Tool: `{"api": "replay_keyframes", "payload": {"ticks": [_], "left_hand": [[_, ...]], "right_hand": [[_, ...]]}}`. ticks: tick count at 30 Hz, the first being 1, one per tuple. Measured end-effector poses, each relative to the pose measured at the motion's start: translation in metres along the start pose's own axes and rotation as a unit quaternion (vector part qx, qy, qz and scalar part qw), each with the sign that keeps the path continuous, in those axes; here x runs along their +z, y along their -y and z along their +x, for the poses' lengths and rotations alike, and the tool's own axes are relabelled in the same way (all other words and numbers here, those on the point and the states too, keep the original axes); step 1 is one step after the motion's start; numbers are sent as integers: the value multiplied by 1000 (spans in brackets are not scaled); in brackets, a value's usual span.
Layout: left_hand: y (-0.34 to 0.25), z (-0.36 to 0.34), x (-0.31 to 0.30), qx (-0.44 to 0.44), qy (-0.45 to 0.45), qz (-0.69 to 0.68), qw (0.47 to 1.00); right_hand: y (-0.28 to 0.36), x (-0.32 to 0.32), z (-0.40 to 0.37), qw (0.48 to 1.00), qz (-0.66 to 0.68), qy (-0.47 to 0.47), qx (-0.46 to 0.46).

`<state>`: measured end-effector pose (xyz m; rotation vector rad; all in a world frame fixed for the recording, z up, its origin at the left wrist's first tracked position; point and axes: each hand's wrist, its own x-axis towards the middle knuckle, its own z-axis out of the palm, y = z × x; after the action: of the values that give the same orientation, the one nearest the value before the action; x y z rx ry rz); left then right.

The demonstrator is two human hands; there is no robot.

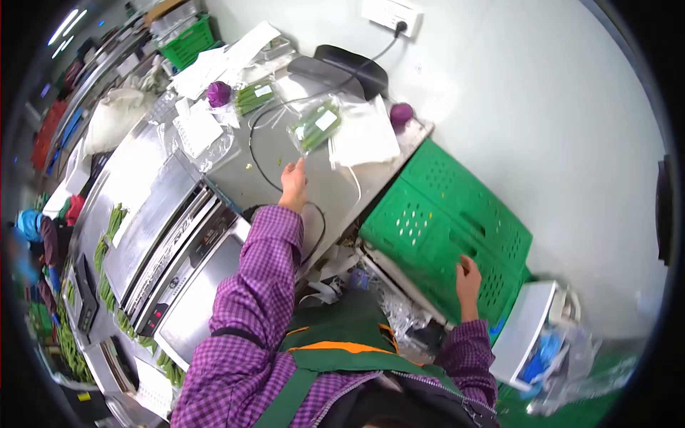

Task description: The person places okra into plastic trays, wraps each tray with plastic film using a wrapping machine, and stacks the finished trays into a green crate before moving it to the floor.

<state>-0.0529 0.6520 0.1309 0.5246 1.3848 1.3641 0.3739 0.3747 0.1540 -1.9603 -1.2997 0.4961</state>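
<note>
My left hand (294, 185) is stretched over the grey tabletop (239, 167), its index finger pointing forward and nothing visible in it. Just beyond the fingertip lies a clear pack of long green vegetables (315, 127) with a white label. A second green pack (255, 97) lies farther back, beside a purple cabbage (218, 93). White sheets or bags (365, 135) are right of the nearer pack. My right hand (467, 285) hangs above an upturned-looking green plastic crate (442, 221), fingers loosely bent and apart, apparently holding nothing.
A metal machine with a control panel (171, 292) stands at left, green beans (107, 285) beyond it. A black cable (251, 139) crosses the tabletop. Another purple round vegetable (401, 113) sits by the wall. A white bin (524, 335) is at right. People (48, 246) work far left.
</note>
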Motion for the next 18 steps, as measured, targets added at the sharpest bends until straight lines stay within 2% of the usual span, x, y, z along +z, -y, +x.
{"api": "replay_keyframes", "payload": {"ticks": [1, 2, 3, 5, 7, 9, 11, 13, 14, 15, 16, 17, 18], "left_hand": [[-5, 21, 7, -64, -38, -5, 997], [-12, 42, 16, -126, -72, -12, 989], [-13, 62, 23, -119, -83, -18, 989], [-5, 90, 29, -178, -83, -97, 976], [-3, 96, 32, -173, -110, -105, 973], [-3, 101, 37, -163, -131, -111, 972], [-1, 107, 42, -162, -90, -142, 972], [1, 116, 47, -182, -96, -150, 967], [10, 124, 46, -186, -42, -189, 963], [-1, 116, 54, -188, 14, -228, 955], [-9, 106, 65, -181, -22, -209, 961], [-13, 103, 65, -181, -25, -211, 960], [-14, 102, 65, -136, -21, -231, 963]], "right_hand": [[-7, -6, 20, 998, -38, -38, -15], [-16, -14, 40, 995, -89, -29, -29], [-26, -19, 59, 989, -141, -23, -44], [-48, -24, 84, 985, -163, 5, -62], [-58, -28, 104, 978, -190, 39, -78], [-50, -30, 118, 973, -205, 90, -52], [-52, -28, 131, 969, -210, 102, -78], [-50, -23, 143, 974, -195, 92, -73], [-51, -22, 149, 973, -195, 95, -79], [-54, -21, 156, 971, -188, 138, -58], [-56, -21, 161, 966, -182, 181, -35], [-58, -22, 163, 965, -184, 183, -37], [-63, -23, 166, 962, -176, 205, -29]]}}
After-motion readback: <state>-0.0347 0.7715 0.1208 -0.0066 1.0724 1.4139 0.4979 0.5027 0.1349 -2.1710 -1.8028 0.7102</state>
